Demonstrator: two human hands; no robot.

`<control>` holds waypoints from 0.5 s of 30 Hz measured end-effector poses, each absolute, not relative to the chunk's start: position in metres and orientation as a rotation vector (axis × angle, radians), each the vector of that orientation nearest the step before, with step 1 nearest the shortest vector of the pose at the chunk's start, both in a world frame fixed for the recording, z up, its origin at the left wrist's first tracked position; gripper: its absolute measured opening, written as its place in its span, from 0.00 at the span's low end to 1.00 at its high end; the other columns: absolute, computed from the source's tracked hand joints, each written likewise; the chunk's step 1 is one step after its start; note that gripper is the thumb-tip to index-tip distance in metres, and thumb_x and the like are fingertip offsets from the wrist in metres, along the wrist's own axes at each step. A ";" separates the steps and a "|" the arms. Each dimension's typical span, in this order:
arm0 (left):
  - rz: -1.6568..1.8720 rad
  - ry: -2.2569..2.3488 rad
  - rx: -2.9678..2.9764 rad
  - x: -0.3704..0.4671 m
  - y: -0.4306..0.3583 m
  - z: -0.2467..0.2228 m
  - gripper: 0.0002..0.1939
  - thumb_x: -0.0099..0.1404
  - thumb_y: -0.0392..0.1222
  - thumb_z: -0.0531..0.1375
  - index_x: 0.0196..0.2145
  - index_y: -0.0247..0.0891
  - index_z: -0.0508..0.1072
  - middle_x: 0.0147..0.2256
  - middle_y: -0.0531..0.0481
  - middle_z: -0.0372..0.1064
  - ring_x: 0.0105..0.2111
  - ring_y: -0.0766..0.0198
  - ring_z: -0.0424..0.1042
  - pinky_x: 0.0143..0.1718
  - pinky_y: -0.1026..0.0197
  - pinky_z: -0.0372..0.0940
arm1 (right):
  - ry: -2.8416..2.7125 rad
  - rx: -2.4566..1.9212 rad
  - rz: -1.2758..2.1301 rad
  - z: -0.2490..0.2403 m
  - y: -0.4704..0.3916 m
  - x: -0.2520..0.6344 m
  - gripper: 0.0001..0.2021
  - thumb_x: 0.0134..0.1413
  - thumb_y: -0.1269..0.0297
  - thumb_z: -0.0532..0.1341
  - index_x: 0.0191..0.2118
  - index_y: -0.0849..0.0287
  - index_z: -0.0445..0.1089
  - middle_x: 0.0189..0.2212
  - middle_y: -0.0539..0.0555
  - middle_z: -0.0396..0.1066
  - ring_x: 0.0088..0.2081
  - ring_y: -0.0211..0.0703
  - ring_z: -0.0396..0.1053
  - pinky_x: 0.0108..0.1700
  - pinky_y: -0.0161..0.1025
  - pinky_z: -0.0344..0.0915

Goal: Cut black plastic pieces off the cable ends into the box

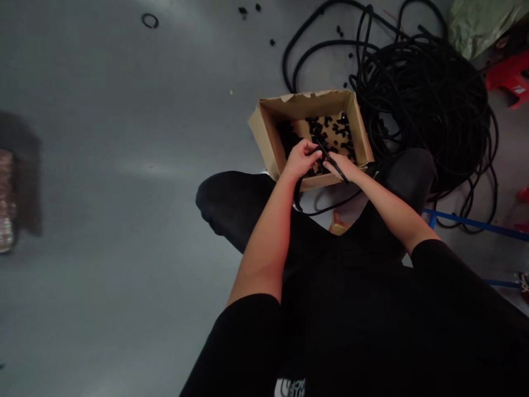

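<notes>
My left hand [303,159] is closed, its thumb and fingers pinching a black rubber hose [298,196]. Below the hand this hose hangs down, bends and runs right toward my knee. In my right hand [342,165] is a slim dark tool that looks like scissors [339,171], its far end close to the left fingertips. Whether the blades touch the hose I cannot make out. Both hands are over the near side of an open cardboard box [270,140]. Many small black cut pieces [316,128] lie inside it.
A large coil of black hose [430,105] lies on the floor at the right, with loose loops above the box. Near it are a greenish plastic bag [481,27], a red object [510,77] and a blue metal bar [481,221]. A black ring [150,21] lies upper left.
</notes>
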State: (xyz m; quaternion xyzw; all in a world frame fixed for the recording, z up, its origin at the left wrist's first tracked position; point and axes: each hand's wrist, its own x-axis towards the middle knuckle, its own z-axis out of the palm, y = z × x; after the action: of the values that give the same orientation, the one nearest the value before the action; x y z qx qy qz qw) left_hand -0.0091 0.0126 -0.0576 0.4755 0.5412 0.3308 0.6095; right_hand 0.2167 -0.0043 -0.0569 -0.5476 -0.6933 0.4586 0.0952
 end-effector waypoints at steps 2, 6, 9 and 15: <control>0.781 1.278 1.129 -0.010 0.013 -0.056 0.32 0.68 0.62 0.87 0.42 0.45 0.70 0.32 0.54 0.78 0.26 0.64 0.72 0.27 0.63 0.65 | -2.047 -1.648 1.332 -0.050 -0.004 0.216 0.17 0.74 0.42 0.63 0.47 0.52 0.73 0.41 0.58 0.82 0.47 0.58 0.81 0.54 0.47 0.74; 0.807 1.352 1.150 -0.009 0.012 -0.051 0.31 0.69 0.62 0.85 0.41 0.45 0.70 0.33 0.51 0.80 0.28 0.63 0.73 0.29 0.63 0.66 | -1.981 -1.658 1.366 -0.039 -0.004 0.214 0.21 0.70 0.39 0.69 0.42 0.52 0.71 0.37 0.54 0.78 0.44 0.54 0.78 0.51 0.44 0.72; 0.765 1.301 1.177 -0.009 0.011 -0.050 0.33 0.68 0.66 0.84 0.39 0.45 0.69 0.33 0.50 0.80 0.27 0.62 0.70 0.29 0.62 0.65 | -1.925 -1.635 1.455 -0.036 -0.005 0.213 0.16 0.69 0.46 0.70 0.44 0.53 0.72 0.38 0.53 0.79 0.44 0.53 0.78 0.54 0.46 0.74; 0.660 1.175 1.214 -0.018 0.012 -0.052 0.32 0.66 0.70 0.81 0.37 0.46 0.70 0.32 0.48 0.81 0.25 0.63 0.67 0.30 0.59 0.64 | -1.955 -1.622 1.459 -0.035 -0.006 0.213 0.08 0.67 0.56 0.66 0.42 0.53 0.71 0.37 0.52 0.77 0.42 0.49 0.76 0.53 0.44 0.71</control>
State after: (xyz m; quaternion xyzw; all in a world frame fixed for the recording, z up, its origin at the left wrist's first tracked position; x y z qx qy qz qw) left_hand -0.0180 0.0118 -0.0522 0.5274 0.5100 0.2864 0.6162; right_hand 0.2135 -0.0056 -0.0354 -0.5506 -0.6636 0.4952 0.1060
